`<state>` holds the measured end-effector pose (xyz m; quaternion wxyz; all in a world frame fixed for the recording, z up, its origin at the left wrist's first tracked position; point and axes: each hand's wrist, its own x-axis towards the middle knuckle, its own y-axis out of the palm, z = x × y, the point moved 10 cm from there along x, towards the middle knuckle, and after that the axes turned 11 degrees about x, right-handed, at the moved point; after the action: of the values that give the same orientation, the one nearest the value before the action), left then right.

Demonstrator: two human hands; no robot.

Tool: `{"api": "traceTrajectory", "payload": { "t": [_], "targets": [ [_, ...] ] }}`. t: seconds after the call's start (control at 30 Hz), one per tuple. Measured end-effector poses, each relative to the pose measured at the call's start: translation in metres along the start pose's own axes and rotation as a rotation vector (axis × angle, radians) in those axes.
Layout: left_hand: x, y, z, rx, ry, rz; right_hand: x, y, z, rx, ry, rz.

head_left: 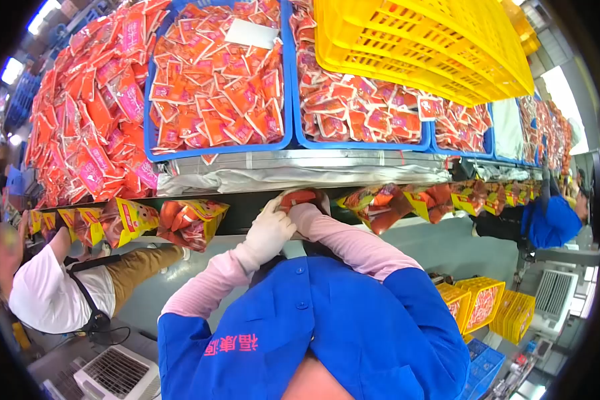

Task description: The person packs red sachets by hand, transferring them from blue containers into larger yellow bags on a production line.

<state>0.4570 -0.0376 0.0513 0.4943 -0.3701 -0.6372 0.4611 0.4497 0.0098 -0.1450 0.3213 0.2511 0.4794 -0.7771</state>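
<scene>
At the middle of the dark belt, a bag (320,200) stands with its mouth up and red packets showing inside. My left hand (269,232), in a white glove, grips the bag's left edge with bent fingers. My right hand (301,217) reaches down into the mouth of the same bag, and its fingers are hidden there. Left of my hands, a filled yellow-and-red bag (192,223) stands on the belt. To the right is another filled bag (379,205), with more bags in line beyond it.
Blue crates (288,87) of small red packets stand behind the belt. Yellow crates (427,50) are stacked above them. Red sachets (90,120) are piled at the left. A person in white (60,287) stands at the left, another in blue (552,220) at the right.
</scene>
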Motion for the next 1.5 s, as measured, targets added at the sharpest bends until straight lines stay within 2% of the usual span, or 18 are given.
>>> {"api": "traceTrajectory", "payload": {
  "t": [0.13,0.23,0.27,0.33,0.37,0.43,0.5,0.57,0.63,0.7,0.77,0.9,1.0,1.03,1.1,1.23,1.37,1.5],
  "targets": [
    [-0.011,-0.006,0.029,0.019,-0.112,0.159,-0.063,-0.075,0.05,0.052,-0.172,0.138],
    [0.024,-0.062,0.086,-0.142,-0.395,0.007,-0.133,-0.218,0.031,0.385,-0.341,-0.381],
    [0.029,-0.064,0.118,-0.099,-0.568,-0.078,-0.127,-0.251,-0.016,0.322,-0.302,-0.767],
    [0.037,-0.046,0.18,0.023,-0.867,-0.196,-0.119,-0.307,-0.073,0.029,-0.108,-1.009],
    [0.04,-0.026,0.208,0.101,-0.987,-0.226,-0.088,-0.317,-0.106,0.062,0.146,-0.838],
    [0.047,0.04,0.255,0.084,-1.173,0.134,-0.05,-0.313,-0.132,0.011,0.141,-0.821],
    [0.047,0.055,0.262,0.104,-1.122,0.065,-0.036,-0.312,-0.144,0.053,0.166,-0.788],
    [0.039,0.058,0.261,0.114,-1.053,0.013,-0.083,-0.318,-0.144,0.173,-0.056,-1.096],
    [0.018,0.036,0.239,-0.801,-1.144,-0.378,-0.125,-0.321,-0.153,0.425,0.024,-1.112],
    [0.027,0.004,0.193,-1.134,-1.026,-0.426,-0.117,-0.28,-0.181,1.173,-0.076,-0.799],
    [0.066,-0.037,0.117,-1.264,-0.679,-0.32,-0.166,-0.269,-0.132,1.423,-0.321,-0.836],
    [0.076,-0.003,-0.013,-0.516,-0.146,0.042,-0.22,-0.211,-0.048,1.1,-0.251,-0.529],
    [0.047,0.041,-0.024,-0.059,-0.149,0.256,-0.201,-0.148,-0.015,0.612,-0.222,-0.404],
    [0.04,0.038,-0.017,-0.057,-0.152,0.253,-0.182,-0.124,-0.014,0.388,-0.276,-0.438],
    [0.023,0.02,-0.021,-0.029,0.018,0.163,-0.16,-0.099,-0.013,-0.032,0.103,-0.147],
    [0.006,0.027,-0.007,0.019,0.071,0.149,-0.078,-0.045,-0.001,-0.14,0.303,0.206],
    [0.005,0.022,-0.024,0.079,0.13,0.135,0.013,0.018,-0.015,-0.263,0.145,0.118],
    [0.013,-0.018,0.014,-0.215,-0.088,0.108,-0.051,-0.043,0.037,-0.114,-0.019,0.297]
  ]
}}
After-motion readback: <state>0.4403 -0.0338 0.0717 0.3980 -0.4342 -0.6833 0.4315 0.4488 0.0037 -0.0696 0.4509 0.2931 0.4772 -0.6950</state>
